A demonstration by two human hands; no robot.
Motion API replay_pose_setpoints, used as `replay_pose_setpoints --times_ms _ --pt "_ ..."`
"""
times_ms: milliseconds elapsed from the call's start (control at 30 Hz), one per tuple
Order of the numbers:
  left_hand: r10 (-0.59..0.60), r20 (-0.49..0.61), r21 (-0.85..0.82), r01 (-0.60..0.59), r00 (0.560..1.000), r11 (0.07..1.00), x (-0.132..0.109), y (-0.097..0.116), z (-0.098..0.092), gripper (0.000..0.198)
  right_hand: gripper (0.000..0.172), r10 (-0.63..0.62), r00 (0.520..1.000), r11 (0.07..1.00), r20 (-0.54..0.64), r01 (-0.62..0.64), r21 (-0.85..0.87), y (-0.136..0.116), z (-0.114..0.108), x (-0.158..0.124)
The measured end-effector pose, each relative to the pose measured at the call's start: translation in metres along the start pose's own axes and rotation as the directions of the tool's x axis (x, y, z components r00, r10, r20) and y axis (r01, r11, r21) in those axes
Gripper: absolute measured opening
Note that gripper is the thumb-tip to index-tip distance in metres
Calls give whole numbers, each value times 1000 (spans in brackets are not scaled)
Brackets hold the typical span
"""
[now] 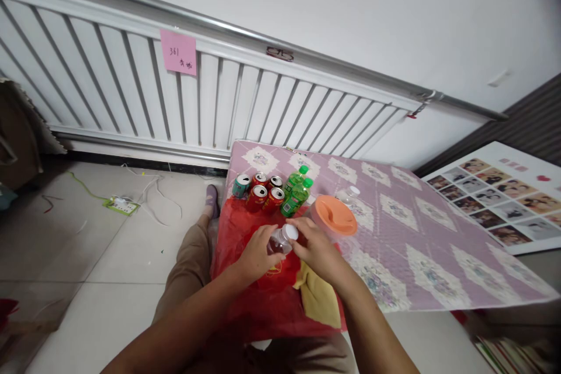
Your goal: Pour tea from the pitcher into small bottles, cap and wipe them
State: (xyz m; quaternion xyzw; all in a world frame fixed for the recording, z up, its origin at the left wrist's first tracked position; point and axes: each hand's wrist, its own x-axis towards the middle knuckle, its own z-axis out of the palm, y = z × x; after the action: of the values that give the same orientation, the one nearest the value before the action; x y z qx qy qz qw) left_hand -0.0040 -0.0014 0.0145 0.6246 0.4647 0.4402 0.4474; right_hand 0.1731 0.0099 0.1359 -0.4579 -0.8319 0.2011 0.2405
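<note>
Clear, smooth plastic bottle [277, 243] with round white cap [290, 232] over glossy, creased red sheet [245, 315], between both hands: left fingers [266, 234] curled partway closed round its body, right fingers [302, 224] bent beside the cap, grip there uncertain.

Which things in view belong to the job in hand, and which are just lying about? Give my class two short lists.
Belongs to the job:
clear bottle, in the left hand
white cap, at the right hand

Apparently just lying about:
drink cans
green bottles
orange-lidded container
yellow cloth
power strip
pink note on the radiator
</note>
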Motion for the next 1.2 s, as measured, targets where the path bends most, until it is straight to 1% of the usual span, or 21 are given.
replay_pose_setpoints --times_ms 133,300,400,467,533,633,733,833,900,967,1033,1067,1200 --pt "9 2 19 -9 1000 1000 0 0 -2 73 50 -39 992 998 123 44 -36 4 -1 5" --pt "10 17 21 -11 1000 1000 0 2 -2 72 49 -67 975 996 212 77 -41 4 -4 12" --pt "18 15 27 -18 1000 999 0 1 -1 71 45 -73 966 994 249 91 -61 1 -5 16" --pt "25 6 27 -25 1000 999 -1 -1 0 71 37 -25 965 993 261 54 -106 0 -4 17" --pt "31 -5 31 -30 1000 999 -1 -3 1 71 31 62 965 985 255 -18 -170 -3 -2 18" --pt "33 -19 38 -33 999 999 -1 -5 2 72 27 194 964 954 181 -142 -265 -8 4 18" --pt "29 -18 25 -28 999 999 -1 -7 1 70 22 274 958 927 82 -240 -287 -13 12 14" --pt "18 -13 -2 -18 1000 1000 -1 -6 0 70 20 294 956 931 4 -285 -227 -13 18 8" --pt "15 -13 -17 -15 1000 1000 -2 -5 -1 71 30 293 955 944 -41 -296 -145 -9 19 4" --pt "16 -14 -24 -16 1000 1000 -2 -4 -1 72 46 291 955 956 -58 -293 -25 -4 19 1" --pt "16 -14 -28 -16 1000 999 -3 -4 -1 73 60 292 955 953 -48 -286 102 2 19 -2" --pt "18 -14 -29 -18 1000 999 -3 -4 -2 73 63 293 955 945 -36 -284 163 5 19 -3" --pt "33 -10 -37 -34 999 999 -2 -5 -2 72 67 310 951 879 22 -295 374 17 26 -7"
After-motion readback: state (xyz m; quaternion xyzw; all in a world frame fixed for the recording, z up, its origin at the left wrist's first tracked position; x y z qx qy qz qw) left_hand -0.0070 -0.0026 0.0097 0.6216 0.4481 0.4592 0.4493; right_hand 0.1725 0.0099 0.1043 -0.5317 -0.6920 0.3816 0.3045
